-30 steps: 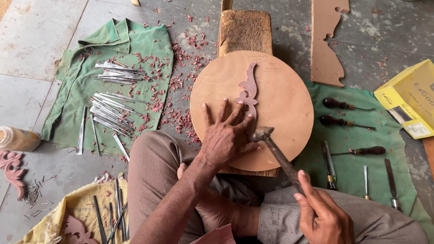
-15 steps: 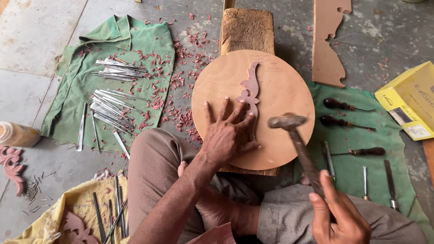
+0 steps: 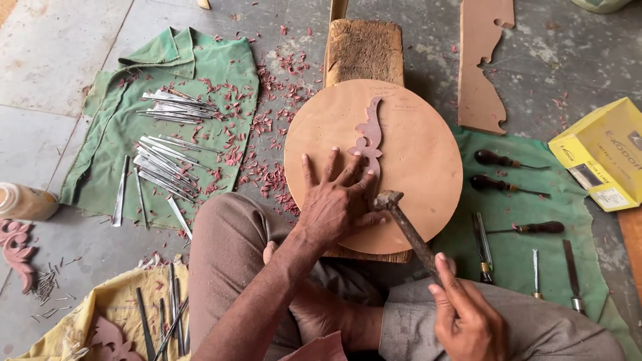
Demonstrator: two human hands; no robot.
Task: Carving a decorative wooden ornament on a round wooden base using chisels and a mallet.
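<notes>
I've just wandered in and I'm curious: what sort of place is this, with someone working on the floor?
Most likely a woodcarver's floor workshop. Rows of metal chisels lie on a green cloth, red wood shavings litter the ground, and a carved scroll piece sits on a round board.

We see a round wooden board (image 3: 414,167) — pale tan, flat, lying face up on a block, its surface dotted with small marks. On it, running from about 12 o'clock down toward the centre, lies a carved wooden ornament (image 3: 371,142), pinkish, slim and scrolled, with pierced openings near its lower end. Our left hand (image 3: 334,204) presses flat on the board at about 7 o'clock, fingers spread, fingertips touching the ornament's lower end. Our right hand (image 3: 465,317) grips the handle of a hammer (image 3: 404,224) — dark metal head, worn shaft — its head resting at the board's 6 o'clock edge, just beside the left thumb.
</notes>
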